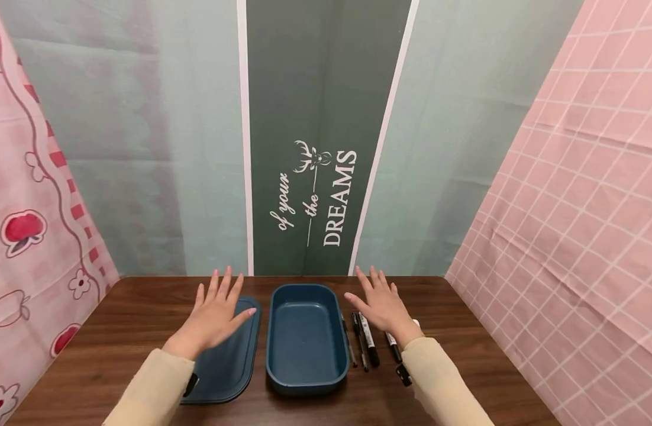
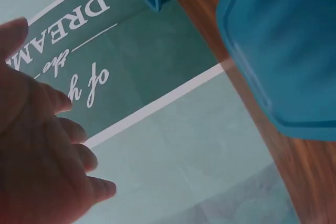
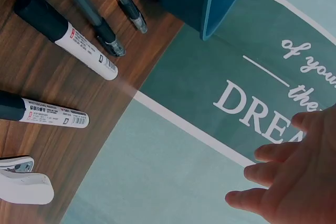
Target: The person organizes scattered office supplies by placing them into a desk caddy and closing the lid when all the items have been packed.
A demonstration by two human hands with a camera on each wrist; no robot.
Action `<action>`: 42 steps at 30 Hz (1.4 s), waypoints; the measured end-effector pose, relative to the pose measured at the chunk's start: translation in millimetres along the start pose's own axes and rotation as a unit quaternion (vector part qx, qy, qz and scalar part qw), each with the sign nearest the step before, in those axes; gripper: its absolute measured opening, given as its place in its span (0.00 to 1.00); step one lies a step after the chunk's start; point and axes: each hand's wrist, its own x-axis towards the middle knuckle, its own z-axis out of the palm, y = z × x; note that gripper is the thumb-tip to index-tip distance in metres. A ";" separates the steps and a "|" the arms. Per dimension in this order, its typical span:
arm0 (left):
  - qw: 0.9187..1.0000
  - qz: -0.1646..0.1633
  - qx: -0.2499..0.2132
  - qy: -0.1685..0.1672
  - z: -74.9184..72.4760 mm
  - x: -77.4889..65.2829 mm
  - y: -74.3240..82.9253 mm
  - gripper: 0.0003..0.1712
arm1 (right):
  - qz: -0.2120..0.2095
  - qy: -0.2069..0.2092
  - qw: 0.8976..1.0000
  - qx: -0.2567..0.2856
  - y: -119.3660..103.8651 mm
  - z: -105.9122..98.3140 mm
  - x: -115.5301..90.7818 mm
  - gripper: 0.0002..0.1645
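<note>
My left hand (image 1: 213,319) and right hand (image 1: 381,303) hover spread, holding nothing; the blue box (image 1: 307,340) sits at six o'clock. The nearby marker (image 1: 367,336), at its three, could roll if my sleeve (image 1: 438,376) brushes it.

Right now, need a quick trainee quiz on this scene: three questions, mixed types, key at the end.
1. Multiple choice. In the head view, what lies between the blue lid and the pens?
A) a notebook
B) the blue box
C) a cup

2. True or false: the left hand and the right hand are both empty.

3. Count: how many markers show in the right wrist view?

Key:
1. B
2. True; both have their fingers extended and hold nothing.
3. Two, each with a white barrel and a dark cap.
</note>
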 end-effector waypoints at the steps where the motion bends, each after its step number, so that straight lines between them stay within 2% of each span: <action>1: 1.000 0.005 0.005 0.004 2.6 -0.5 0.5 0.44 | 0.001 0.003 1.000 0.001 0.3 -0.5 0.0 0.47; 4: 1.000 0.018 0.019 0.018 12.3 -2.9 2.8 0.40 | 0.005 0.010 1.000 -0.005 1.3 -2.0 0.3 0.47; 9: 0.999 0.019 0.041 0.027 34.8 -11.6 9.4 0.37 | 0.011 0.019 1.000 -0.014 2.6 -4.5 0.7 0.45; 12: 0.999 0.022 0.039 0.018 50.5 -18.1 15.1 0.36 | 0.014 0.029 0.999 -0.017 5.3 -5.9 -0.8 0.43; 17: 0.999 0.032 0.019 0.002 72.9 -22.7 25.5 0.35 | 0.022 0.071 0.997 -0.024 14.0 -8.9 -1.9 0.36; 20: 0.999 0.035 0.015 0.000 84.7 -23.6 30.9 0.33 | 0.032 0.093 0.995 -0.031 23.3 -8.9 -1.9 0.30; 25: 0.999 0.041 0.032 -0.005 100.0 -25.5 35.5 0.32 | 0.053 0.102 0.993 -0.030 45.7 -6.9 -3.7 0.23; 31: 0.998 0.037 0.044 -0.003 106.0 -26.5 36.1 0.33 | 0.093 0.079 0.992 -0.015 79.8 -3.8 -9.8 0.15; 35: 0.998 0.033 0.046 -0.011 104.6 -27.1 36.1 0.33 | 0.128 0.040 0.991 -0.009 100.1 -0.1 -15.5 0.10; 40: 0.998 0.031 0.044 -0.016 103.5 -27.5 36.3 0.34 | 0.173 -0.017 0.985 -0.001 116.0 8.9 -22.8 0.13; 42: 0.998 0.030 0.043 -0.017 103.9 -27.2 36.2 0.34 | 0.183 -0.027 0.983 0.007 119.2 13.1 -25.3 0.15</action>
